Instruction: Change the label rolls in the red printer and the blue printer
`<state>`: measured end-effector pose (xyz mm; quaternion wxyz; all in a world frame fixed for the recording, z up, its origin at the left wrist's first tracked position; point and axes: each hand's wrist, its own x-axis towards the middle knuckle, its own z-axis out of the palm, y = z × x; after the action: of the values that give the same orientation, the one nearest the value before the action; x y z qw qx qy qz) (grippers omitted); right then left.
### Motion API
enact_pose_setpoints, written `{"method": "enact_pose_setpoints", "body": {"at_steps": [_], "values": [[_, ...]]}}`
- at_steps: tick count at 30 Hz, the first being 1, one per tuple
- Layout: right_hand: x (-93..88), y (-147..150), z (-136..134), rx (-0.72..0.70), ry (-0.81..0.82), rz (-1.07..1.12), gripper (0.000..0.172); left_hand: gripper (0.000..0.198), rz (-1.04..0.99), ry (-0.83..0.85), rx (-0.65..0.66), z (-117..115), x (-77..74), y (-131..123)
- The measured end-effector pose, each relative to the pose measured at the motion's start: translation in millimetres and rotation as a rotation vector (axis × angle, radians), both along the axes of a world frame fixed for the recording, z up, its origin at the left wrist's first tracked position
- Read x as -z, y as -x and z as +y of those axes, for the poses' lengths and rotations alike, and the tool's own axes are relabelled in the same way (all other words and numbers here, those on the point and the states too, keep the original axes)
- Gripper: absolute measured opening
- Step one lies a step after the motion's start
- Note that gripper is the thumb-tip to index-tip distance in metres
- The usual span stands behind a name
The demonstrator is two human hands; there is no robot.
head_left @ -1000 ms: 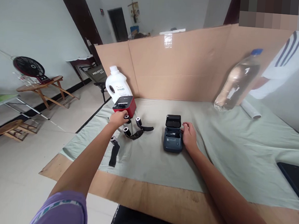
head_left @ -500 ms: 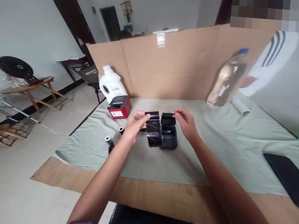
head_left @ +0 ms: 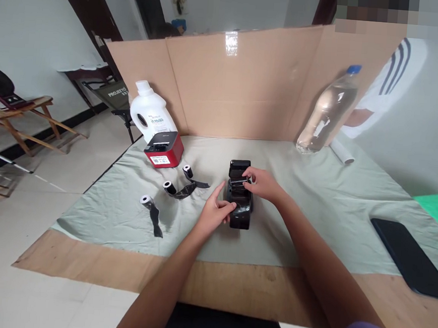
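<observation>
A small black printer (head_left: 237,166) stands in the middle of the cloth with its lid raised. My right hand (head_left: 263,184) reaches in from the right, thumb and fingers closed on a black paper roll (head_left: 237,181) at the printer's opening. From the roll a shiny black paper strip (head_left: 240,219) hangs over the printer's front and hides much of it. My left hand (head_left: 215,209) pinches the strip's left edge with the thumb, its index finger stretched out. Left of it lie several paper rolls with loose black tails, among them one roll (head_left: 146,200) nearest the front.
A red and black printer (head_left: 164,149) and a white detergent bottle (head_left: 153,111) stand at the back left. A clear bottle (head_left: 328,112) and a white tube (head_left: 342,152) are at the back right, before a cardboard screen (head_left: 243,95). A phone (head_left: 411,257) lies right. A person's sleeve (head_left: 396,72) shows behind.
The black strip has gone from beside the printer to over its front. My right hand has moved from the lid to the roll at the opening. The view has shifted, showing more loose rolls.
</observation>
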<state>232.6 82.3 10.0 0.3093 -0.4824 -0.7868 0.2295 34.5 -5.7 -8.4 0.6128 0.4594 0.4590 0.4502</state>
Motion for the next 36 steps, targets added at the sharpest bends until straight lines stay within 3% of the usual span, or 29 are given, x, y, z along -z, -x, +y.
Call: {"method": "enact_pose_setpoints", "body": {"at_steps": [6, 11, 21, 29, 33, 36], "values": [[17.0, 0, 5, 0.032, 0.0, -0.073, 0.022, 0.098, 0.045, 0.012, -0.005, -3, 8.4, -10], [22.6, 4, 7, 0.026, -0.029, -0.142, 0.012, 0.097, 0.052, 0.004, -0.009, -3, 12.7, -10], [14.7, 14, -3, 0.088, 0.008, -0.236, 0.016, 0.085, 0.087, -0.027, -0.017, -5, 11.7, -12], [17.8, 23, -4, 0.199, 0.005, -0.225, 0.009, 0.071, 0.133, -0.057, -0.022, -4, 15.6, -11], [16.4, 24, -8, 0.3, -0.067, -0.241, 0.02, 0.052, 0.154, -0.097, -0.023, -2, 21.3, -11], [16.4, 24, -8, 0.363, -0.017, -0.252, 0.034, 0.042, 0.182, -0.12, -0.017, -2, 24.3, -11]]}}
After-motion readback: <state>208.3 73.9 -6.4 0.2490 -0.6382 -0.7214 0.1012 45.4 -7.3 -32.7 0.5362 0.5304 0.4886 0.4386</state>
